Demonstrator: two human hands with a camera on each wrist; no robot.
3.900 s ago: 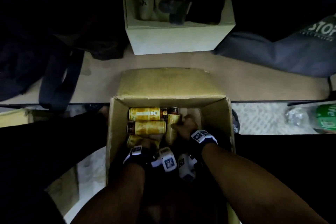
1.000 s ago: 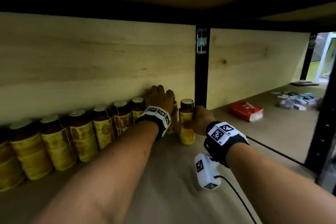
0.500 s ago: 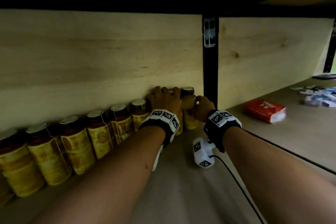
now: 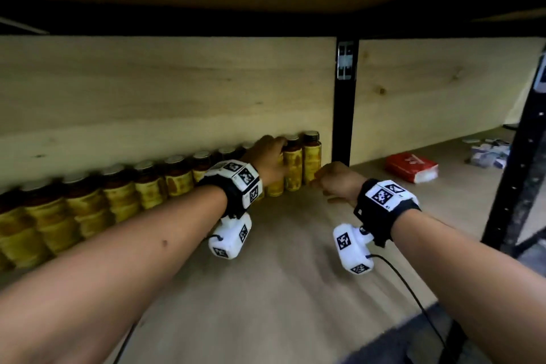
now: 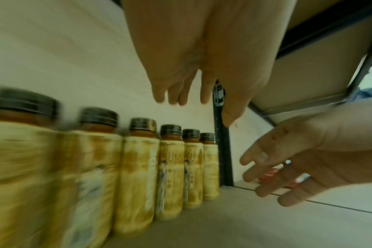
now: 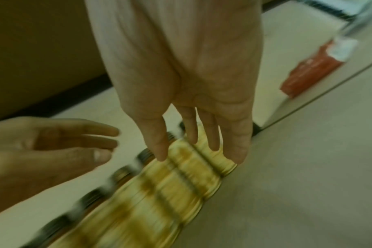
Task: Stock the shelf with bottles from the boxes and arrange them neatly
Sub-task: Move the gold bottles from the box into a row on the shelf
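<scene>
A long row of yellow-labelled bottles (image 4: 177,183) with dark caps stands upright against the shelf's wooden back wall. The row ends at the rightmost bottle (image 4: 311,161), beside a black upright post (image 4: 344,103). My left hand (image 4: 270,156) hovers in front of the bottles near that end. Its fingers (image 5: 181,97) are straight and hold nothing. My right hand (image 4: 336,183) sits a little lower and nearer me, just right of the last bottle. The right hand's fingers (image 6: 202,147) are relaxed and empty. Both wrist views show the bottles (image 5: 172,167) blurred.
The shelf board (image 4: 280,275) in front of the row is bare wood. Past the post, a red pack (image 4: 410,170) lies on the adjoining shelf, with small blue-white boxes (image 4: 487,152) farther right. A black frame post (image 4: 520,180) stands at the right edge. The shelf above hangs low.
Both hands have let go of the two bottles they were setting down, which now stand at the right end of the row. The right hand has drawn back towards me.
</scene>
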